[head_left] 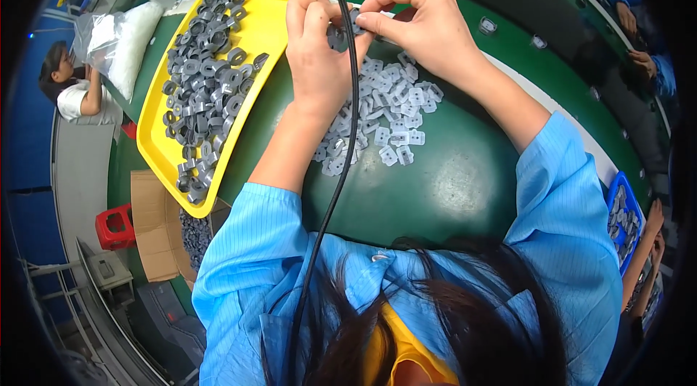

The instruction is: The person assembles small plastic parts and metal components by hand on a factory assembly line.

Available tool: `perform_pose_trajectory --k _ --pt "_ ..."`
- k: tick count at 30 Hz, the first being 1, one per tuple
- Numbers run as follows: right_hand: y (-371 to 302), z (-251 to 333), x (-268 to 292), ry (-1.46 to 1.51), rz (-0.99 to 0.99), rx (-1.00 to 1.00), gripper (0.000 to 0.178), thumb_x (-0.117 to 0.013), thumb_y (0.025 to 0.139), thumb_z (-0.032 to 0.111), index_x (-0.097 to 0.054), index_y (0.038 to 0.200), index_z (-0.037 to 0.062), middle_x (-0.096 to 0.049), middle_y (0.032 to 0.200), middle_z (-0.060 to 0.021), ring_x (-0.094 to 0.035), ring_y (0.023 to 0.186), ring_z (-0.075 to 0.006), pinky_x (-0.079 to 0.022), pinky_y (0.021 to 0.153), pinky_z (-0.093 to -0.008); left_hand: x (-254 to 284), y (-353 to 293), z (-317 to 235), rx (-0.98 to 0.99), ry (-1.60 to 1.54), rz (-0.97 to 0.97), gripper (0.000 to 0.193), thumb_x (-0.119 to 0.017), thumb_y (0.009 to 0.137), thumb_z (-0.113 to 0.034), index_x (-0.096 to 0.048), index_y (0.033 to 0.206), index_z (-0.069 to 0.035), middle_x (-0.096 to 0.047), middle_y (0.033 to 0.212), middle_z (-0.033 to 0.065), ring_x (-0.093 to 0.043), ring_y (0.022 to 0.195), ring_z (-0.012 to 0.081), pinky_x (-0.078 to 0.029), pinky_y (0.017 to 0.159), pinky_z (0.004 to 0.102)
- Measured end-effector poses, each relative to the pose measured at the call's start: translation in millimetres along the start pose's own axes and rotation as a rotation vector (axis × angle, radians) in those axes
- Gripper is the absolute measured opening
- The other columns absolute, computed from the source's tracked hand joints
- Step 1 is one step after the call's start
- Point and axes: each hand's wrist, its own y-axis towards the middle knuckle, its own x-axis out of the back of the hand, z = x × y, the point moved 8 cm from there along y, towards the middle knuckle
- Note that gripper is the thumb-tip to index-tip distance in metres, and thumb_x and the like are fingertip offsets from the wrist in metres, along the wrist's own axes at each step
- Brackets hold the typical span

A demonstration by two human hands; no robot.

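Note:
My left hand [317,48] and my right hand [430,29] meet above the far side of the green table. Between their fingertips is a small dark grey plastic part [356,21], partly covered by fingers and a black cable. The left fingers are curled, with another grey ring-like part [335,37] showing in them. The right thumb and index finger pinch the part from its right side. Below the hands lies a loose pile of small translucent white plastic pieces [392,114]. To the left, a yellow tray [279,8] holds many grey plastic rings [210,74].
A black cable [335,190] hangs across the view. Left stand a cardboard box [154,226] with small dark parts and a red stool [115,228]. A blue tray [621,179] is at right. Other people [76,88] sit at left and right; a conveyor runs beyond the table.

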Motion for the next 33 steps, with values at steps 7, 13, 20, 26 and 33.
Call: perform_pose_trajectory --k 7,13,20,26,33 --pt "-8 -41 -26 0.614 0.288 -0.512 0.020 -0.071 0.079 0.018 -0.065 0.092 0.0038 -0.065 0.089 -0.0051 -0.062 0.077 -0.0107 -0.050 0.070 -0.0212 -2 -1 -2 -0.075 -0.035 0.004 0.039 -0.080 0.061 -0.004 -0.058 0.093 -0.003 -0.049 0.096 0.0092 -0.055 0.079 0.0222 -0.050 0.067 0.0317" --pt "-5 -39 -17 0.633 0.559 -0.548 0.015 -0.066 0.081 0.013 -0.065 0.091 0.0015 -0.066 0.086 -0.0059 -0.064 0.075 -0.0101 -0.052 0.070 -0.0205 -16 4 -3 -0.013 -0.214 0.272 0.042 -0.083 0.059 -0.008 -0.066 0.098 -0.010 -0.050 0.089 0.0036 -0.051 0.072 0.0135 -0.046 0.064 0.0266" --pt "-4 -26 -13 0.390 0.587 -0.455 0.015 -0.070 0.076 0.010 -0.064 0.085 -0.0004 -0.065 0.077 -0.0067 -0.063 0.065 -0.0116 -0.052 0.061 -0.0218 -11 5 -3 -0.015 -0.244 0.321 0.043 -0.083 0.059 -0.009 -0.069 0.099 -0.013 -0.053 0.090 0.0033 -0.054 0.075 0.0135 -0.048 0.065 0.0268" --pt "2 -21 -13 0.465 0.416 -0.305 0.015 -0.065 0.083 0.013 -0.064 0.091 0.0004 -0.063 0.077 -0.0028 -0.059 0.069 -0.0087 -0.049 0.065 -0.0227 -2 4 -10 -0.117 -0.101 0.128 0.043 -0.082 0.059 -0.007 -0.068 0.100 -0.009 -0.055 0.090 0.0049 -0.057 0.073 0.0154 -0.051 0.065 0.0283" --pt "10 4 -6 0.390 0.343 -0.197 0.011 -0.066 0.081 0.006 -0.063 0.088 -0.0024 -0.064 0.079 -0.0042 -0.057 0.072 -0.0071 -0.048 0.068 -0.0212 2 5 -16 -0.154 -0.048 0.005 0.041 -0.081 0.061 -0.002 -0.064 0.098 -0.006 -0.055 0.092 0.0058 -0.058 0.073 0.0146 -0.050 0.065 0.0254"
